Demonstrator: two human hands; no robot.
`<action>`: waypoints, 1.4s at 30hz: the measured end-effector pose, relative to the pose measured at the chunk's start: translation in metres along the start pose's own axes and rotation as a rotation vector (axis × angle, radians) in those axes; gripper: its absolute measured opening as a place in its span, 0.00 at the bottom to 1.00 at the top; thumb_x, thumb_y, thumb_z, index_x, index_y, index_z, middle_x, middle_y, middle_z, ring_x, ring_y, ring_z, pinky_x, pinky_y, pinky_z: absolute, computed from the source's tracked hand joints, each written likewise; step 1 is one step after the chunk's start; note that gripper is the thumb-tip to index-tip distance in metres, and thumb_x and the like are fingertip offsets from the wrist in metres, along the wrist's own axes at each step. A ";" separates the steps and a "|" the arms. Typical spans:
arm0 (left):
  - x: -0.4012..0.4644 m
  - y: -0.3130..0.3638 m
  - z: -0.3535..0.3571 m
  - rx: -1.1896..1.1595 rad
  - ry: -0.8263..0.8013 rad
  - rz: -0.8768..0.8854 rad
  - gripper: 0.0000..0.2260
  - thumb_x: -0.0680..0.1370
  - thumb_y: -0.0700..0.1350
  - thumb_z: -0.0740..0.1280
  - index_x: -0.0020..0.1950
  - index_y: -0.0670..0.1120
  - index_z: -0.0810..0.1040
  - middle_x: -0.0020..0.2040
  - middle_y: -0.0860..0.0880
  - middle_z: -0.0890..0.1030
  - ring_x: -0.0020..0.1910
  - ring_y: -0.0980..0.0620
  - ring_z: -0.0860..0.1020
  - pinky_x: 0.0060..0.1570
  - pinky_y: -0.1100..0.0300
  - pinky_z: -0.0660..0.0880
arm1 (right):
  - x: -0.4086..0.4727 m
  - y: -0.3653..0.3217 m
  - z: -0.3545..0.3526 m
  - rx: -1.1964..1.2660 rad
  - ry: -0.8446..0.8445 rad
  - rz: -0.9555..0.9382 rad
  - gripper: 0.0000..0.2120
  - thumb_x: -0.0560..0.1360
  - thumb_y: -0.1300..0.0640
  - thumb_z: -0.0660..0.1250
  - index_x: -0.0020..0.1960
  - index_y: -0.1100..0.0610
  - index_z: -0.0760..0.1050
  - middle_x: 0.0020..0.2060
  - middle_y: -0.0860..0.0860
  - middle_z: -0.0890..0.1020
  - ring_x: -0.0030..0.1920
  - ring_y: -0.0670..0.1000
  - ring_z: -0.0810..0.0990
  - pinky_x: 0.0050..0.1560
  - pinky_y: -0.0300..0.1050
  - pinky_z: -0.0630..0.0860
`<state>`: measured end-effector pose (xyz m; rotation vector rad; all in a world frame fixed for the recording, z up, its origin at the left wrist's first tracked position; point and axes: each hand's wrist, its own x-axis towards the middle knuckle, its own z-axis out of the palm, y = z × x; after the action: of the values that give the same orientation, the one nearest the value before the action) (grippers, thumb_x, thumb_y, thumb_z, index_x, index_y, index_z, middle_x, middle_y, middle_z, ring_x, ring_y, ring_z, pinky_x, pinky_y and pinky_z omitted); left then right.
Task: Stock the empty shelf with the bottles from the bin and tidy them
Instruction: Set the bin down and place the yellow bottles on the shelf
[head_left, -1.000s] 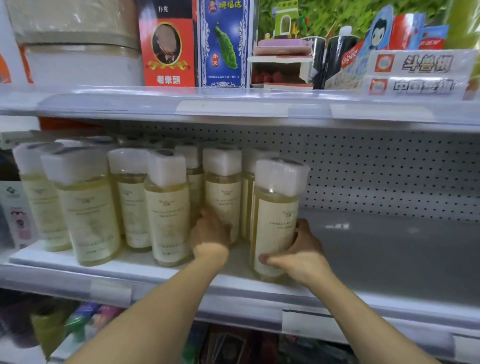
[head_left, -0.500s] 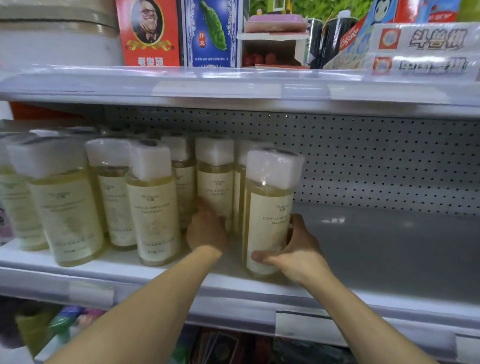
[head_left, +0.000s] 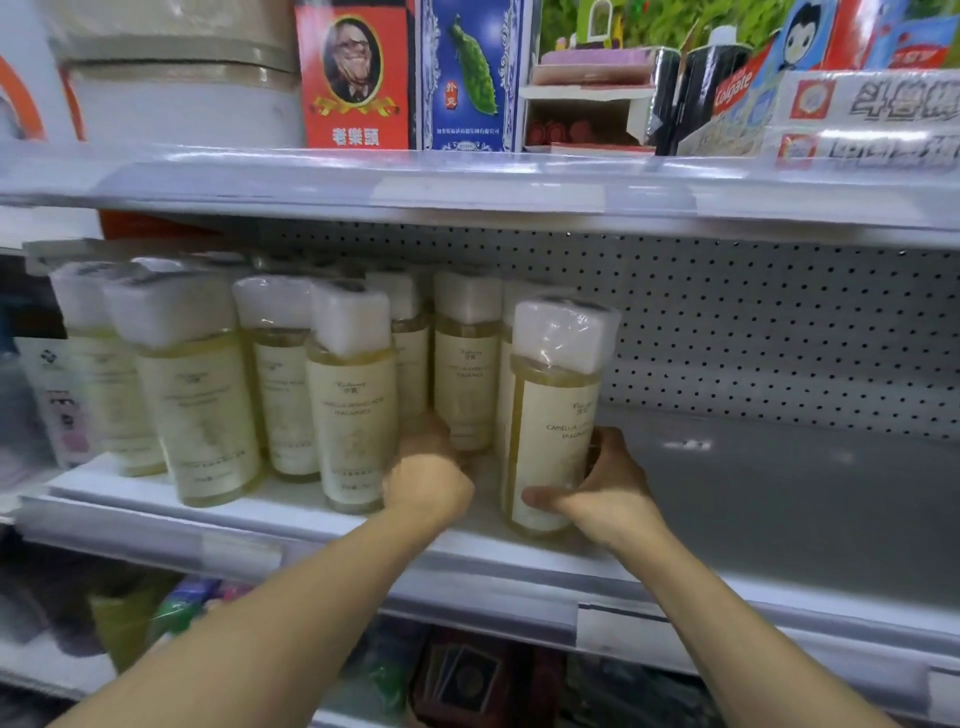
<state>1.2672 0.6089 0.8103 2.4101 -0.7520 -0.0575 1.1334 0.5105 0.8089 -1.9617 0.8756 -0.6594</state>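
i'm looking at the middle shelf (head_left: 779, 509), grey, with a dotted back panel (head_left: 753, 332). my right hand (head_left: 605, 493) is wrapped round the lower part of the rightmost bottle (head_left: 553, 415), thumb across the front of its label, fingers round the far side. that bottle stands upright on the shelf near the front lip, about 6 o'clock of centre. its white cap is under clear wrap.

my left hand (head_left: 428, 475) reaches in at 9 o'clock of that bottle, into the gap between it and the next front bottle (head_left: 353, 410). knuckles face me; the fingertips are hidden against the base of a back-row bottle (head_left: 465, 364), so i cannot tell if it is gripping or only touching.

more bottles (head_left: 192, 395) of the same kind stand in rows toward 9 o'clock, pale yellow liquid, cream labels, edges blurred.

the shelf at 3 o'clock of the held bottle is bare grey metal.

upper shelf at 12 o'clock: a red box (head_left: 356, 78), a blue box (head_left: 470, 73), a toothpaste carton (head_left: 735, 88).
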 end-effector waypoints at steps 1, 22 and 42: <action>-0.008 -0.005 -0.006 0.013 -0.028 -0.010 0.06 0.76 0.43 0.68 0.50 0.47 0.71 0.48 0.47 0.78 0.48 0.49 0.78 0.48 0.57 0.76 | 0.000 -0.003 0.003 -0.005 -0.010 0.012 0.36 0.59 0.54 0.82 0.58 0.54 0.64 0.58 0.50 0.78 0.51 0.49 0.76 0.50 0.42 0.76; -0.044 -0.029 -0.064 0.217 0.040 0.055 0.11 0.76 0.53 0.67 0.54 0.48 0.74 0.48 0.51 0.78 0.48 0.49 0.75 0.44 0.56 0.72 | 0.013 -0.037 0.061 -0.171 -0.035 -0.037 0.30 0.65 0.46 0.77 0.60 0.56 0.68 0.61 0.52 0.77 0.59 0.55 0.77 0.59 0.54 0.76; -0.041 -0.048 -0.069 0.184 0.064 0.061 0.09 0.76 0.52 0.67 0.47 0.51 0.69 0.43 0.52 0.72 0.44 0.50 0.71 0.43 0.57 0.67 | 0.027 -0.048 0.101 -0.312 0.125 -0.008 0.31 0.64 0.40 0.73 0.60 0.53 0.67 0.55 0.51 0.78 0.53 0.56 0.79 0.50 0.49 0.76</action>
<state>1.2712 0.6992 0.8339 2.5468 -0.8329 0.1176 1.2383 0.5580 0.8040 -2.2191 1.1024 -0.6884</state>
